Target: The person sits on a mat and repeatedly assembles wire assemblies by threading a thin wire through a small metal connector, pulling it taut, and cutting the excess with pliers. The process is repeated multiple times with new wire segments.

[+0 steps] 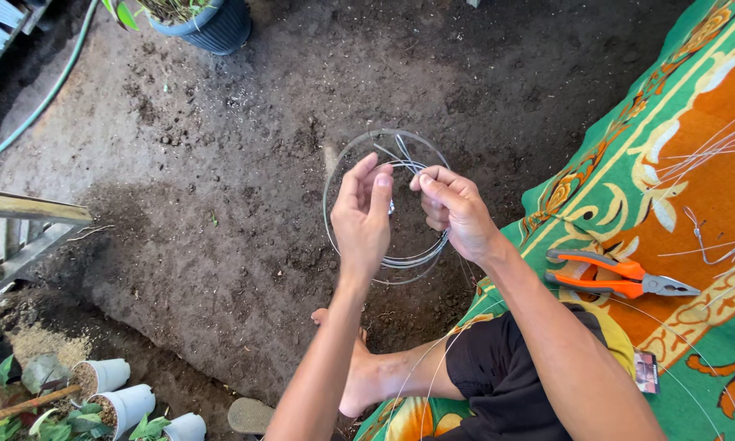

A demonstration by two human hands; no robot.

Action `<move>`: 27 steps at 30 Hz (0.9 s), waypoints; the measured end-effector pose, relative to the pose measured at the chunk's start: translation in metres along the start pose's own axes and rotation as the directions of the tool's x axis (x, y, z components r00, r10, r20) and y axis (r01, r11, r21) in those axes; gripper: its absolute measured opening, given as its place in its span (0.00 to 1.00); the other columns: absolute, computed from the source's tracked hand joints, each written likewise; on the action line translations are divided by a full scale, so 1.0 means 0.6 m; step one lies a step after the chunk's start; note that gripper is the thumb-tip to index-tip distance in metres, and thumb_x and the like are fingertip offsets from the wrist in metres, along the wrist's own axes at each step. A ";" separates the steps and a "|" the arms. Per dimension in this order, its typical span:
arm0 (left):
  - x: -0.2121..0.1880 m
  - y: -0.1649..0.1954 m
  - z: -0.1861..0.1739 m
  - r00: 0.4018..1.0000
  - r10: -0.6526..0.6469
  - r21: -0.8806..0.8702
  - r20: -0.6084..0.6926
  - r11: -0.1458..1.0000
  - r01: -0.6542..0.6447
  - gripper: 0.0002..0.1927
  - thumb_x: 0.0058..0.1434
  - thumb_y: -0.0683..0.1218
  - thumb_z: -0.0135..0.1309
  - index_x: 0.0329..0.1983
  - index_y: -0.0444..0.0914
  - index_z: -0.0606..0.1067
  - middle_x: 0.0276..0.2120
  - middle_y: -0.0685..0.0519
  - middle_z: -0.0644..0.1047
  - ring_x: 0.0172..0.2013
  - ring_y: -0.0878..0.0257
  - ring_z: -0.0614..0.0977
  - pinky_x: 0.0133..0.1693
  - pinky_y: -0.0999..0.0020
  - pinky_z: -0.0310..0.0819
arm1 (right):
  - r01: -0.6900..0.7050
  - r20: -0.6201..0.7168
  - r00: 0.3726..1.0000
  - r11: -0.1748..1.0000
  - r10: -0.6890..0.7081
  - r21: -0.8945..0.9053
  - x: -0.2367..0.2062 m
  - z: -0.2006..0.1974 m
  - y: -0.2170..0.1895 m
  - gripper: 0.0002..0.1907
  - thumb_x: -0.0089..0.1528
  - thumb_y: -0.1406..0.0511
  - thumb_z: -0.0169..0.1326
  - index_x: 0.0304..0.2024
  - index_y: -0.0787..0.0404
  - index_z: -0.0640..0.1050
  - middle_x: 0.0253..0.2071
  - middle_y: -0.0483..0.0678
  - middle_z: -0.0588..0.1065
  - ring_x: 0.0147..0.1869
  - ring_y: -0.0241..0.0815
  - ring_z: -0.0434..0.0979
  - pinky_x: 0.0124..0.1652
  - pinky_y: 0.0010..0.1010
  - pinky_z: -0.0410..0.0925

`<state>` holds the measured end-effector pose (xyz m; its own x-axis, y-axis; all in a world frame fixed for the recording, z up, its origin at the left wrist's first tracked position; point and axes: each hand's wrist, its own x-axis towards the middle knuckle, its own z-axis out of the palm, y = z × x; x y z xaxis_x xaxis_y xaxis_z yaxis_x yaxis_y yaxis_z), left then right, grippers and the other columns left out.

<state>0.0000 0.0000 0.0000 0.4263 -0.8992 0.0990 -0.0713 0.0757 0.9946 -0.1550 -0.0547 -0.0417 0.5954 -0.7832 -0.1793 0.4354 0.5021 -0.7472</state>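
A coil of thin silver wire (340, 167) forms a ring held up over the dark soil. My left hand (362, 214) grips the ring from its near left side, fingers pinched on the strands. On the right side of the coil my right hand (455, 209) pinches the wire near the top. Loose wire ends cross inside the top of the ring between both hands. My bare foot (359, 384) rests on the ground below.
Orange-handled pliers (620, 276) lie on a green and orange patterned mat (694, 90) at right, beside loose cut wires (710, 151). A dark plant pot (212, 24) and a green hose (45, 94) are at top left. White pots (126, 404) with soil stand at bottom left.
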 end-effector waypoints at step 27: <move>0.317 -0.406 -0.029 0.835 0.357 0.522 0.418 0.658 -0.542 0.05 0.59 0.42 0.62 0.39 0.39 0.80 0.40 0.52 0.81 0.45 0.58 0.79 0.49 0.66 0.72 | 0.268 0.162 0.963 0.774 -0.214 -0.574 0.375 -0.317 0.295 0.11 0.69 0.64 0.52 0.43 0.64 0.81 0.33 0.36 0.75 0.35 0.22 0.66 0.34 0.19 0.63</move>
<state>0.1140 -0.1819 -0.2230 -0.0459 -0.9041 0.4249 -0.7491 0.3125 0.5841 -0.0724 -0.2120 -0.3361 0.5896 -0.8026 0.0904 0.1091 -0.0318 -0.9935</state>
